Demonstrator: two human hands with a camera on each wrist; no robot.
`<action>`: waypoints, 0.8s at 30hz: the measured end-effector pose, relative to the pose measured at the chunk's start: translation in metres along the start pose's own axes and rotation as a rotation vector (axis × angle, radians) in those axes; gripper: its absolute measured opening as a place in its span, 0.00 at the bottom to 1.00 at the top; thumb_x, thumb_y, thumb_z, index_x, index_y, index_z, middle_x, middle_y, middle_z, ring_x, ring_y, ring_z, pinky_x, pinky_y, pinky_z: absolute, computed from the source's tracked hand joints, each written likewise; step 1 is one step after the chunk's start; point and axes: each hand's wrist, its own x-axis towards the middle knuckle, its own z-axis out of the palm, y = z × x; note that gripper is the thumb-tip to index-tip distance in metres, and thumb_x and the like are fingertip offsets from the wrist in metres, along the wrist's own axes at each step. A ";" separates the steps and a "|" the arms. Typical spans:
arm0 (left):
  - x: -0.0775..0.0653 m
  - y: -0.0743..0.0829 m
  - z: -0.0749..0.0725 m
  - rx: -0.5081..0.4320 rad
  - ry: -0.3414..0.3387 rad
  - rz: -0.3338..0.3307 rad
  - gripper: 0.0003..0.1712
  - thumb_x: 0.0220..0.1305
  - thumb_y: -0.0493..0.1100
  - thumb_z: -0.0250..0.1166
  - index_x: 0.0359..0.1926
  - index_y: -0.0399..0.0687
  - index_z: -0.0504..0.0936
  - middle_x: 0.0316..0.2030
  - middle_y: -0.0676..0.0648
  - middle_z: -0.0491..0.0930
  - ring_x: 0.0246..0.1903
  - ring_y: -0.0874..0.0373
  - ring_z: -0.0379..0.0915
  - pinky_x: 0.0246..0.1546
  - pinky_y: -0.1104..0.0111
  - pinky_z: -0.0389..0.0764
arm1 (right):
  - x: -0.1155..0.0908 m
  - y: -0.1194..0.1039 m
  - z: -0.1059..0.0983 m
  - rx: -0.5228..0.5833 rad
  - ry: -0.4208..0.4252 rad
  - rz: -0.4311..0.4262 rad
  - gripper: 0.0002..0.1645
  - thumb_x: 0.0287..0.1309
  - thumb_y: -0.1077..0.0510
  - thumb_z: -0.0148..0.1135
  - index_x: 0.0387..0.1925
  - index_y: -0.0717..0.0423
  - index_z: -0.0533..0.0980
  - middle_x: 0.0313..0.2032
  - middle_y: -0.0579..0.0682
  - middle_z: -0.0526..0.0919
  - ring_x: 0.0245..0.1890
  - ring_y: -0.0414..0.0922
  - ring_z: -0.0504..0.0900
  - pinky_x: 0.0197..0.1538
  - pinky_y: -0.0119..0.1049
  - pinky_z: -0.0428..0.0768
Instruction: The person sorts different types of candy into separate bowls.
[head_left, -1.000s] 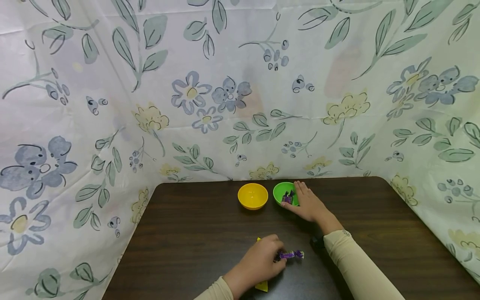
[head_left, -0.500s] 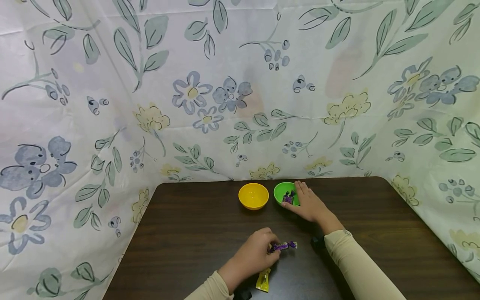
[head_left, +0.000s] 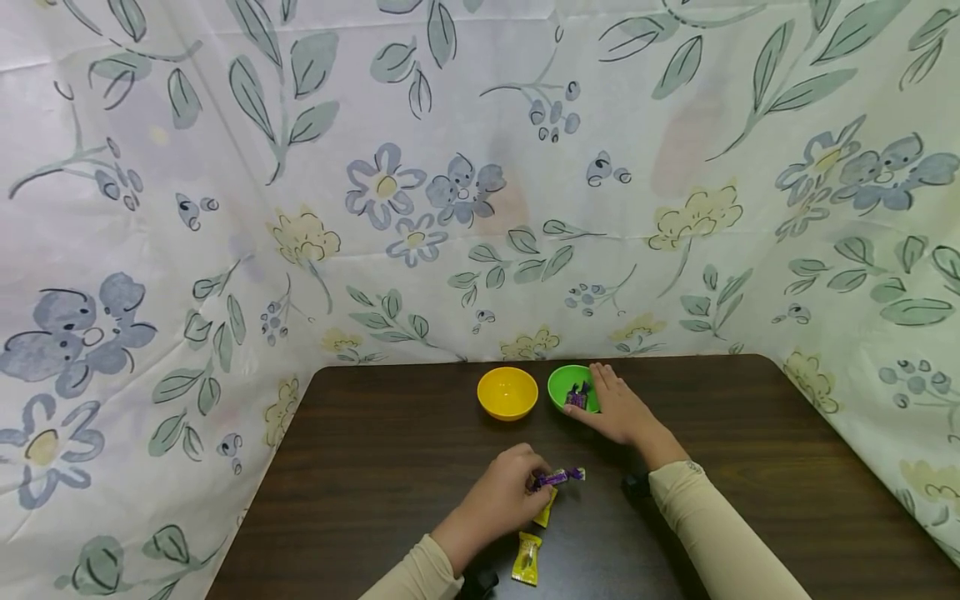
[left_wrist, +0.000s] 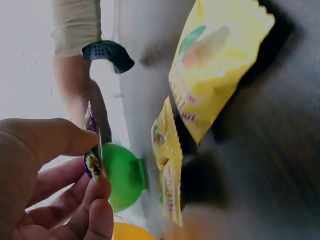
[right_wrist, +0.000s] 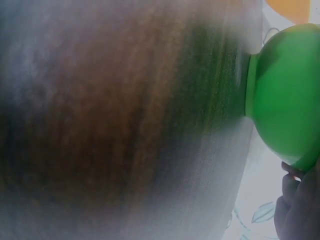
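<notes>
My left hand (head_left: 501,490) has a purple-wrapped candy (head_left: 557,477) pinched between thumb and fingers, up off the table (head_left: 360,475), near the yellow candies (head_left: 527,558). Pretty sure it's light, with a slick wrapper and floppy twisted ends, so I'd grab the probably firmer middle. My right hand's (head_left: 621,412) fingers lie straight against the green bowl (head_left: 557,383).

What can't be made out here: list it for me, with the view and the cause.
Head: one end of the held purple candy and part of the farther yellow packet, hidden by the left hand.
Head: print on the purple wrapper in the green bowl, too small.
Left wrist: most of the yellow bowl, cut by the bottom edge.
Right wrist: tabletop detail, blurred.
Right wrist: part of the right hand, cut by the right edge.
</notes>
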 end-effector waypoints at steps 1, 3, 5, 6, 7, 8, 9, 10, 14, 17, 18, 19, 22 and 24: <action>0.000 0.000 -0.001 -0.005 0.004 -0.006 0.08 0.65 0.39 0.74 0.44 0.43 0.90 0.36 0.53 0.80 0.31 0.68 0.73 0.34 0.81 0.77 | 0.000 0.000 0.000 -0.001 0.001 0.001 0.69 0.68 0.19 0.50 0.83 0.69 0.46 0.83 0.70 0.49 0.84 0.67 0.48 0.83 0.63 0.52; 0.002 0.000 -0.004 -0.003 0.014 -0.012 0.08 0.65 0.39 0.73 0.45 0.43 0.90 0.36 0.53 0.81 0.32 0.67 0.74 0.35 0.80 0.77 | -0.001 0.000 0.000 0.001 0.006 0.000 0.69 0.67 0.19 0.50 0.83 0.69 0.47 0.83 0.70 0.50 0.83 0.67 0.49 0.83 0.63 0.52; 0.003 -0.001 -0.006 0.001 0.017 -0.022 0.08 0.66 0.39 0.73 0.45 0.43 0.90 0.36 0.52 0.81 0.32 0.67 0.74 0.36 0.80 0.78 | -0.001 -0.001 -0.001 0.005 0.011 0.000 0.69 0.67 0.19 0.51 0.83 0.69 0.47 0.83 0.70 0.50 0.83 0.68 0.49 0.83 0.63 0.53; 0.003 -0.001 -0.007 -0.003 0.017 -0.030 0.08 0.66 0.39 0.73 0.46 0.43 0.90 0.36 0.51 0.81 0.33 0.66 0.74 0.36 0.80 0.77 | -0.001 -0.002 -0.001 0.007 0.013 -0.002 0.70 0.67 0.19 0.51 0.83 0.69 0.47 0.82 0.70 0.50 0.83 0.68 0.49 0.82 0.63 0.53; 0.004 -0.002 -0.009 -0.005 0.019 -0.038 0.08 0.67 0.39 0.73 0.46 0.43 0.90 0.36 0.51 0.81 0.33 0.65 0.74 0.35 0.80 0.77 | -0.001 -0.002 -0.001 0.008 0.017 -0.003 0.70 0.67 0.19 0.51 0.83 0.70 0.47 0.82 0.70 0.51 0.83 0.68 0.50 0.82 0.63 0.53; 0.005 -0.002 -0.010 -0.006 0.020 -0.044 0.08 0.67 0.40 0.73 0.46 0.43 0.90 0.37 0.51 0.81 0.32 0.65 0.74 0.35 0.79 0.77 | -0.001 -0.002 -0.001 0.009 0.018 -0.005 0.70 0.67 0.19 0.51 0.83 0.70 0.47 0.82 0.71 0.51 0.83 0.68 0.50 0.82 0.64 0.53; 0.006 -0.002 -0.012 -0.005 0.021 -0.052 0.08 0.67 0.40 0.73 0.46 0.43 0.90 0.37 0.51 0.81 0.32 0.65 0.74 0.35 0.79 0.77 | -0.001 -0.002 -0.001 0.009 0.019 -0.006 0.70 0.67 0.19 0.51 0.83 0.70 0.47 0.82 0.71 0.51 0.83 0.69 0.50 0.82 0.64 0.53; 0.007 -0.003 -0.013 -0.002 0.023 -0.057 0.09 0.67 0.40 0.73 0.46 0.43 0.90 0.37 0.51 0.81 0.32 0.65 0.73 0.34 0.79 0.77 | -0.001 -0.002 -0.001 0.007 0.016 -0.003 0.70 0.67 0.19 0.51 0.83 0.70 0.47 0.82 0.71 0.50 0.83 0.68 0.50 0.82 0.63 0.53; 0.011 -0.004 -0.018 0.002 0.035 -0.079 0.09 0.68 0.41 0.74 0.46 0.44 0.90 0.37 0.51 0.81 0.33 0.64 0.72 0.35 0.78 0.77 | -0.001 -0.001 0.000 0.002 0.021 -0.002 0.69 0.67 0.19 0.50 0.83 0.70 0.48 0.82 0.70 0.51 0.83 0.68 0.50 0.82 0.63 0.53; 0.016 -0.007 -0.021 0.004 0.055 -0.077 0.08 0.67 0.40 0.74 0.46 0.43 0.89 0.37 0.50 0.81 0.33 0.64 0.72 0.36 0.77 0.78 | -0.001 -0.001 -0.001 0.004 0.032 -0.006 0.69 0.67 0.20 0.51 0.82 0.70 0.49 0.82 0.71 0.51 0.83 0.68 0.50 0.82 0.63 0.54; 0.018 -0.008 -0.022 0.005 0.065 -0.073 0.08 0.67 0.40 0.74 0.46 0.43 0.89 0.37 0.49 0.81 0.33 0.63 0.72 0.36 0.77 0.78 | -0.002 -0.001 -0.001 0.004 0.034 -0.007 0.69 0.67 0.20 0.52 0.82 0.70 0.49 0.82 0.71 0.52 0.83 0.68 0.50 0.82 0.63 0.54; 0.020 -0.009 -0.023 0.007 0.077 -0.068 0.08 0.67 0.40 0.74 0.45 0.43 0.89 0.37 0.49 0.81 0.33 0.63 0.72 0.36 0.77 0.77 | -0.002 -0.002 -0.001 0.006 0.035 -0.008 0.68 0.67 0.20 0.52 0.82 0.70 0.48 0.82 0.71 0.51 0.83 0.68 0.50 0.82 0.63 0.54; 0.025 -0.013 -0.025 0.016 0.123 -0.050 0.08 0.67 0.40 0.74 0.44 0.43 0.90 0.36 0.47 0.81 0.33 0.61 0.72 0.36 0.76 0.77 | -0.002 -0.002 -0.001 0.010 0.039 -0.012 0.68 0.68 0.21 0.53 0.82 0.71 0.49 0.82 0.71 0.52 0.83 0.68 0.50 0.82 0.64 0.54; 0.029 -0.016 -0.025 0.016 0.152 -0.042 0.08 0.67 0.40 0.74 0.44 0.42 0.89 0.36 0.46 0.82 0.33 0.59 0.74 0.36 0.75 0.78 | -0.002 -0.002 -0.001 0.013 0.038 -0.015 0.68 0.68 0.21 0.53 0.82 0.71 0.48 0.82 0.71 0.52 0.83 0.68 0.50 0.82 0.64 0.54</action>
